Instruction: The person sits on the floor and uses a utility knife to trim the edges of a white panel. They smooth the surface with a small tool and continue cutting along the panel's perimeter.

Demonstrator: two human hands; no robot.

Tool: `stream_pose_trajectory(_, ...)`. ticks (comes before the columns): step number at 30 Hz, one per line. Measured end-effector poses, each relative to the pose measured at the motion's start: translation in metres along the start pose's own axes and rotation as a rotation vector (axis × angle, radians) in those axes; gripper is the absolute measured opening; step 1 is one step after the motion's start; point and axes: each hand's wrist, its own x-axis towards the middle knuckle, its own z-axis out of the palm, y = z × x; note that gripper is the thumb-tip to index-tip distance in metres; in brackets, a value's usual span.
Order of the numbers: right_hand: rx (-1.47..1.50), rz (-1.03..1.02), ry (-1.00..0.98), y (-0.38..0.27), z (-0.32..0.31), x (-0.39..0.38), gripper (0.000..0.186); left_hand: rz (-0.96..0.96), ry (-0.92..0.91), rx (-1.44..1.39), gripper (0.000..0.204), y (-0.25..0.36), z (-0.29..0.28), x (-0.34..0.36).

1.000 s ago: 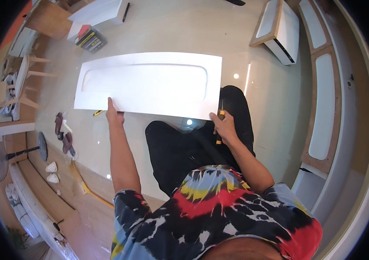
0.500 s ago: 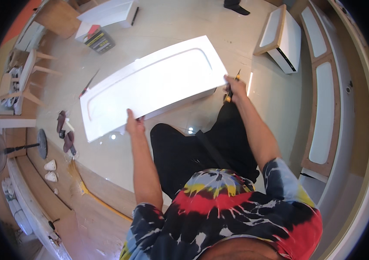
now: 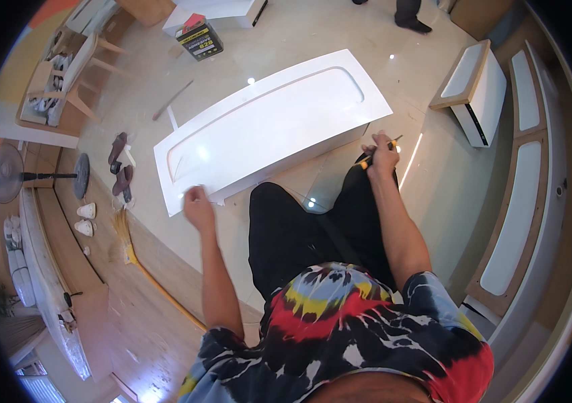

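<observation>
Glossy beige floor tiles [image 3: 286, 40] carry a white recessed panel [image 3: 269, 127], lying slantwise before the person's knees. Left hand [image 3: 198, 207] curls at its near corner edge, contact unclear. Right hand [image 3: 381, 154] is closed around an orange-handled tool [image 3: 366, 162] beside the panel's right end.

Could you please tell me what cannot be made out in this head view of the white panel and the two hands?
- Right hand: its fingers hide most of the yellow-and-black tool.
- Left hand: contact with the white panel unclear.
- Panel's underside: hidden.
- Person's shoe: body cropped by top edge.
</observation>
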Motion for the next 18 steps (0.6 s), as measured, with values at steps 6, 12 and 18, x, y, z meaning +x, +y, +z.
stream_pose_trajectory(6,-0.024,0.053,-0.004,0.029,0.046,-0.056,0.026,-0.177,0.038,0.482,0.057,-0.040,0.000,0.106)
stream_pose_trajectory(12,-0.093,0.033,0.040,0.058,0.078,-0.071,0.024,-0.381,-0.466,-0.041,0.100,-0.102,-0.022,0.146)
stream_pose_trajectory(18,-0.305,-0.067,0.036,0.085,0.097,-0.004,0.027,-0.482,-0.354,0.065,0.092,-0.097,-0.030,0.120)
